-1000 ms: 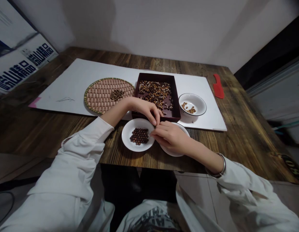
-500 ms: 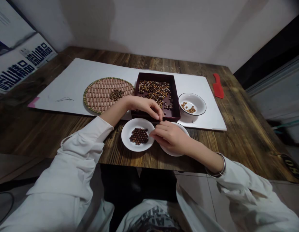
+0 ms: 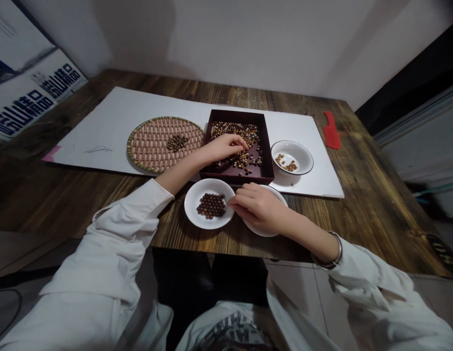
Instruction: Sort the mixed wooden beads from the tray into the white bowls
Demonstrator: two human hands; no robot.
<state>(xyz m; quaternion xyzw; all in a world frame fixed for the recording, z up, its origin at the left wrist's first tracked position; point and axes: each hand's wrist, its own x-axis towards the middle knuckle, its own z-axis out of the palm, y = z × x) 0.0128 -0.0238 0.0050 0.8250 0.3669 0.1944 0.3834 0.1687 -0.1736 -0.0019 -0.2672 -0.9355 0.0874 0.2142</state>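
My left hand (image 3: pixel 228 146) reaches into a dark maroon box (image 3: pixel 268 165) of mixed brown, yellow and pale beads (image 3: pixel 235 131). Its fingers are bent together with the tips down at the beads; whether one is pinched there is too small to see. My right hand (image 3: pixel 261 207) is closed, palm down, over a white bowl (image 3: pixel 279 195) and covers most of it. What its curled fingers hold, if anything, is hidden. Just left of it, a white bowl (image 3: pixel 191 207) holds dark reddish-brown beads (image 3: pixel 211 205).
A round woven tray (image 3: pixel 147 141) carries a small cluster of brownish beads (image 3: pixel 177 142). Right of the box, a white bowl (image 3: pixel 301 158) contains yellowish beads (image 3: pixel 290 166). These rest on a white board (image 3: pixel 102 126). A red comb (image 3: pixel 331 131) lies on the wooden table (image 3: pixel 372 204).
My left hand has moved away from my right hand, forward into the box over the beads. My right hand has stayed in place, closed over its bowl.
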